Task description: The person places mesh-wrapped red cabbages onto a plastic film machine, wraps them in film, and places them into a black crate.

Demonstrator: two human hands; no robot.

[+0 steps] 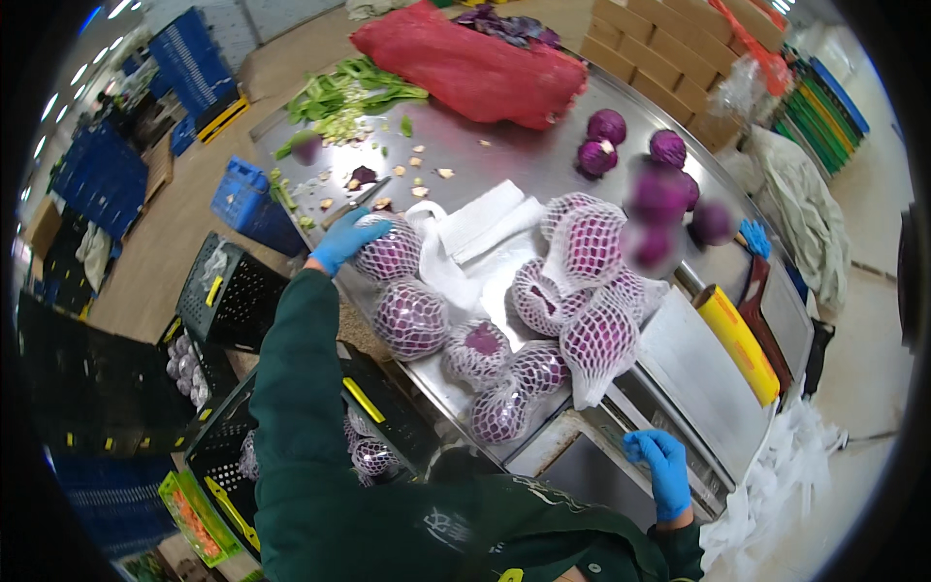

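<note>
At the left end of the metal table, my left hand (pixel 349 241), in a blue glove, grips the side of a red cabbage in white foam netting (pixel 390 252). Just below it, another netted cabbage (pixel 411 318) touches it. Several more netted cabbages (pixel 596 335) are grouped across the table's near side. My right hand (pixel 662 473), also gloved, hovers beside the flat metal-topped unit at the lower right. Its fingers curl inward, and nothing shows in them. A knife (pixel 355 202) lies just beyond my left hand. White foam sleeves (pixel 485 228) lie beside the netted cabbages.
Bare red cabbages (pixel 667 147) sit at the far right, some blurred. A red mesh sack (pixel 475 63) lies at the back beside green leaf trimmings (pixel 349 97). Black crates (pixel 238 291) stand left of the table. A yellow roll (pixel 739 344) lies at right.
</note>
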